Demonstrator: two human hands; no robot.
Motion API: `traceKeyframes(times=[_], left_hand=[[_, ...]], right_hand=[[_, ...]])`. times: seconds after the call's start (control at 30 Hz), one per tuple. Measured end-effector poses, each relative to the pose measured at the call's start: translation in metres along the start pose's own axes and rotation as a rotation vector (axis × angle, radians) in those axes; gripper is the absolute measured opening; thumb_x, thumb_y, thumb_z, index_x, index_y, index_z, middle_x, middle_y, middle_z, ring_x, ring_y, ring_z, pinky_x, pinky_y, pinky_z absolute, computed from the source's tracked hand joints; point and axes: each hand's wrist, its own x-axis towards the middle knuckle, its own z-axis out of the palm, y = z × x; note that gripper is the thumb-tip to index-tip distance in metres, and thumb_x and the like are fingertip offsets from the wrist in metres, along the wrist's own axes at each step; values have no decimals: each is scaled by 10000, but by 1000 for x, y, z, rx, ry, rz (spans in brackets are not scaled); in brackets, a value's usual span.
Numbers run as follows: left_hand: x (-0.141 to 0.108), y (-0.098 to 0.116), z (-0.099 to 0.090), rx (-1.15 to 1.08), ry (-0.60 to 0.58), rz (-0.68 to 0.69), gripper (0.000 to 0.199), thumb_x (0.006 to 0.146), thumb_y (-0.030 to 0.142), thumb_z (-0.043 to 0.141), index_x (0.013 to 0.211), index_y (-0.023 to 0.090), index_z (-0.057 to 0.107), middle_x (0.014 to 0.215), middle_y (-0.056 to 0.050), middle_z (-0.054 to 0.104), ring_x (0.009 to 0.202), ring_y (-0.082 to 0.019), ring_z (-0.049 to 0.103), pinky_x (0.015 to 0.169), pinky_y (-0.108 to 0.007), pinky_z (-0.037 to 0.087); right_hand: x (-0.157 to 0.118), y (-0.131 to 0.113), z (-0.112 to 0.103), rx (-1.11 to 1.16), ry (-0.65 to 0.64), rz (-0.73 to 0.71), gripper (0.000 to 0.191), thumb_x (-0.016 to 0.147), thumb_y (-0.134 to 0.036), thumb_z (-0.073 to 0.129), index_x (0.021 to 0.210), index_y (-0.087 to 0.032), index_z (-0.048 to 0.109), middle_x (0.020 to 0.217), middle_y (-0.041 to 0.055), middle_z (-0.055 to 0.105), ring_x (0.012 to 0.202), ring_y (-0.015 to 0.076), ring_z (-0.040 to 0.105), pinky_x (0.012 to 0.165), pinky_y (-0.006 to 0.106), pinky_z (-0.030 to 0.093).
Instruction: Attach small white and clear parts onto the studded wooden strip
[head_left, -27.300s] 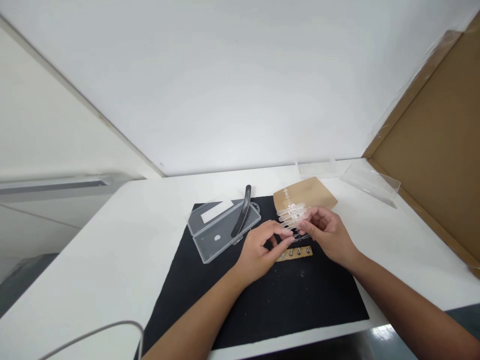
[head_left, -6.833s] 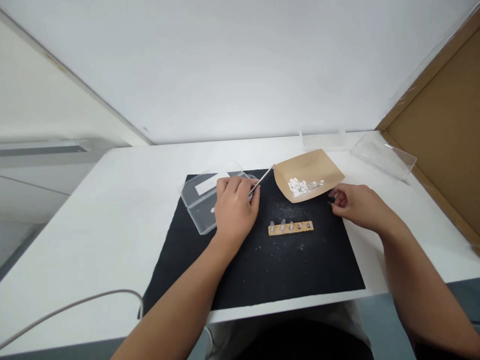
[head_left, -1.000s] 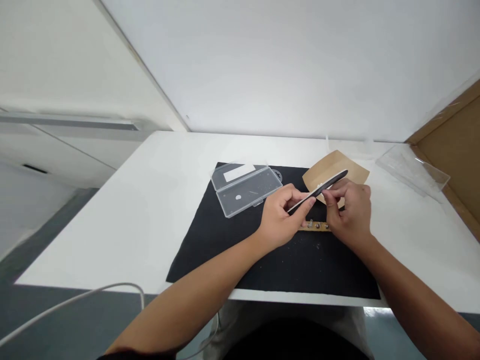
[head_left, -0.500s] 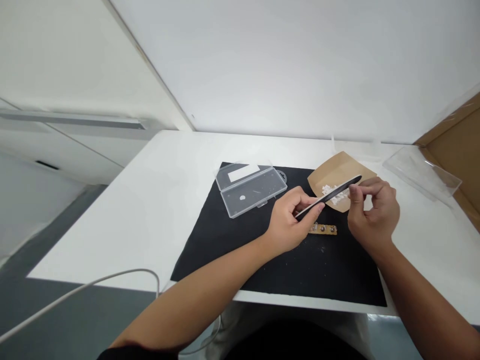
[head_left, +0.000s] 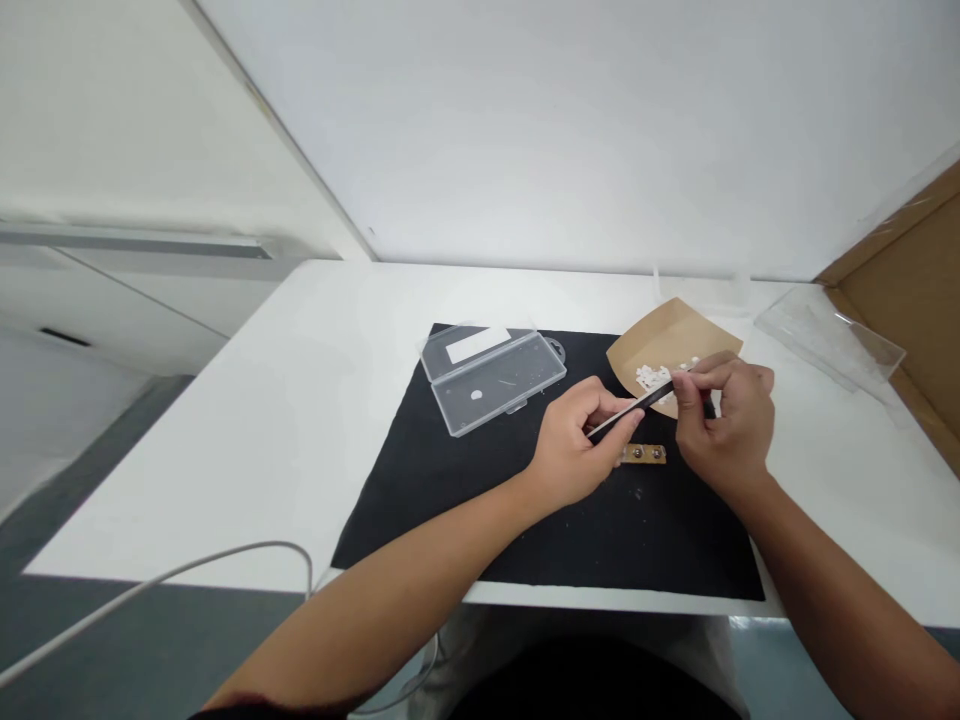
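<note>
A slim black bar with a pale upper edge [head_left: 646, 400] is held up at a slant over the black mat [head_left: 510, 545]. My left hand [head_left: 576, 440] is closed round its near end, thumb along the side. At the far end my right hand [head_left: 726, 420] pinches it between thumb and fingers, hiding the tip. Below the bar lies a narrow tan circuit-board strip [head_left: 646, 454] with round metal spots, its left part behind my left hand. Behind the bar, a brown paper tray [head_left: 660, 335] holds small white pieces [head_left: 651, 377].
A clear plastic case [head_left: 499, 385] lies with its lid open on the mat's back left, a white label [head_left: 478, 345] on the lid. Clear plastic covers [head_left: 832, 335] rest at the right, beside a cardboard box [head_left: 900, 270]. A white cable [head_left: 217, 550] loops at the front left.
My right hand has moved left along the bar and now covers its far tip, which showed before. My left hand keeps its hold. The whole view has shifted slightly.
</note>
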Motion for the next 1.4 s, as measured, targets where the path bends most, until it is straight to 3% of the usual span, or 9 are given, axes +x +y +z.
traceKeyframes(times=[0.1,0.23,0.43,0.53,0.67,0.8,0.93,1.13,1.4], left_hand=[[1,0,0,76,53,62,162,954,305,720,856,179,699,704,20,560,593,-98,547,588,-243,443],[9,-3,-9,277,139,169,118,966,283,694,894,191,706,732,15,589,631,-109,555,642,-256,458],[30,-18,-36,637,275,215,93,983,235,634,1070,209,656,929,-37,678,809,-163,666,741,-288,523],[35,-20,-46,804,312,169,110,990,215,602,1074,233,670,967,-54,661,838,-184,681,689,-290,503],[38,-20,-51,974,301,84,129,977,213,620,1087,256,671,957,-54,656,838,-204,680,613,-279,448],[38,-23,-50,1001,292,77,167,987,214,610,1144,252,651,1007,-69,676,849,-214,680,614,-285,441],[36,-24,-47,984,276,79,160,989,223,609,1146,242,630,1009,-63,704,808,-202,683,617,-284,450],[36,-29,-46,929,297,85,193,981,243,632,1167,217,585,950,-57,727,782,-189,700,611,-277,454],[31,-33,-43,795,367,85,419,955,251,679,1305,204,453,916,-16,678,701,-146,678,603,-277,489]], right_hand=[[-2,0,-2,51,37,7,190,1004,-301,645,864,-239,532,801,-2,648,676,177,613,873,466,451],[-4,8,-5,192,80,33,162,988,-292,675,881,-242,564,840,21,656,717,189,631,703,385,494],[-1,18,-16,254,-69,-133,194,908,-224,786,836,-252,608,809,9,697,725,195,669,641,357,523],[0,18,-21,300,-118,-174,181,896,-219,801,834,-258,636,809,8,705,711,194,667,610,346,520],[0,15,-26,352,-344,-239,176,929,-237,777,811,-254,647,833,4,721,726,174,668,640,322,523],[-2,13,-30,299,-594,-315,203,995,-214,677,797,-239,641,878,-2,721,742,142,647,638,276,475],[-2,14,-34,258,-731,-295,197,1024,-233,633,827,-230,633,953,5,725,772,136,644,623,261,455],[-3,18,-37,230,-792,-255,171,1031,-233,608,873,-246,674,1062,7,755,822,142,691,627,257,483],[-4,20,-41,257,-828,-185,147,1043,-219,573,929,-260,657,1097,20,745,868,163,694,688,276,529]])
